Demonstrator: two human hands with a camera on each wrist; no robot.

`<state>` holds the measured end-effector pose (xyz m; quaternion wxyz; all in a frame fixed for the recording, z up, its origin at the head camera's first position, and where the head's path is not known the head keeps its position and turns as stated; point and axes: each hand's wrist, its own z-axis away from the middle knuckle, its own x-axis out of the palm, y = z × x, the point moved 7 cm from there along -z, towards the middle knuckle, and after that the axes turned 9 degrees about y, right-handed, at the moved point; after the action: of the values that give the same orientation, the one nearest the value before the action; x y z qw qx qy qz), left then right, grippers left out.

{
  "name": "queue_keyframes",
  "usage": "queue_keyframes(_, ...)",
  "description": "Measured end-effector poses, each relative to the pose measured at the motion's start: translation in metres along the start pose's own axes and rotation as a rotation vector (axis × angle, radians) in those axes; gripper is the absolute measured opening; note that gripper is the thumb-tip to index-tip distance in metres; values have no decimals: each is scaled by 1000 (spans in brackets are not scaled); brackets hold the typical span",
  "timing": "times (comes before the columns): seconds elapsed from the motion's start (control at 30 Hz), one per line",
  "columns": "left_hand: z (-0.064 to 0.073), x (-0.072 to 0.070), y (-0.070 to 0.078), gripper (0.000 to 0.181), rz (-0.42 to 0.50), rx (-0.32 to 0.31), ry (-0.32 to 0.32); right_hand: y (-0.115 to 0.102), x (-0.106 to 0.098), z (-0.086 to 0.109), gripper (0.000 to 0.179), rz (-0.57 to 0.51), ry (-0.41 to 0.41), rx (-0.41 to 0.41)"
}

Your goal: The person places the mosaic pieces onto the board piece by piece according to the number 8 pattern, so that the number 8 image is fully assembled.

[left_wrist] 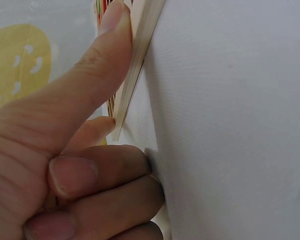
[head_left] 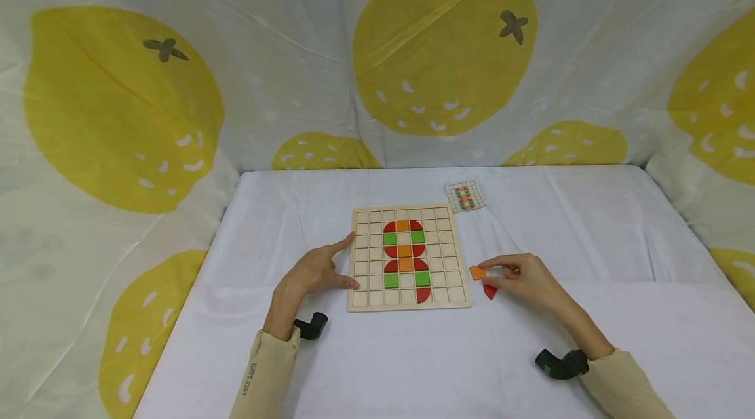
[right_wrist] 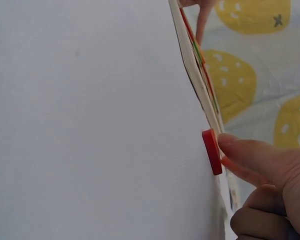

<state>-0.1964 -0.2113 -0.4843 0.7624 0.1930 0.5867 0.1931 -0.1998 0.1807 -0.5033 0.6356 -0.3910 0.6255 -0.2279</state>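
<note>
A square wooden grid board (head_left: 448,275) lies flat on the white cloth, bearing red, orange and green tiles in an eight-like pattern. My left hand (head_left: 312,271) steadies its left side, with thumb and index finger stretched along the edge; in the left wrist view the thumb (left_wrist: 90,70) touches the rim and the other fingers are curled. To the right of the board, my right hand (head_left: 525,278) pinches an orange square tile (head_left: 476,273) between thumb and index fingertips. A red quarter-round tile (head_left: 490,292) lies just below the thumb; its side (right_wrist: 212,152) shows in the right wrist view.
A small pattern card (head_left: 464,196) lies beyond the board's far right corner, showing a similar figure on a grid. White cloth (head_left: 407,360) covers the table. A lemon-print curtain (head_left: 295,58) hangs behind and at both sides.
</note>
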Motion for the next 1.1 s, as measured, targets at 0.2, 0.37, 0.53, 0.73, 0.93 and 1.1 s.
queue_keyframes(0.2,0,1,0,110,5,1,-3,-5,7,-4,26,34,27,-5)
queue_keyframes(0.37,0,1,0,110,0,-10,-3,-6,9,-4,26,53,37,19)
queue_keyframes(0.53,0,1,0,110,3,-12,-2,-7,9,-5,28,55,51,25)
queue_keyframes(0.73,0,0,0,110,0,-1,5,-5,7,-6,30,78,57,52)
queue_keyframes(0.93,0,0,0,110,-2,7,8,-3,6,-6,27,66,35,74)
queue_keyframes(1.1,0,-1,0,110,3,17,7,-4,7,-9,29,51,52,60)
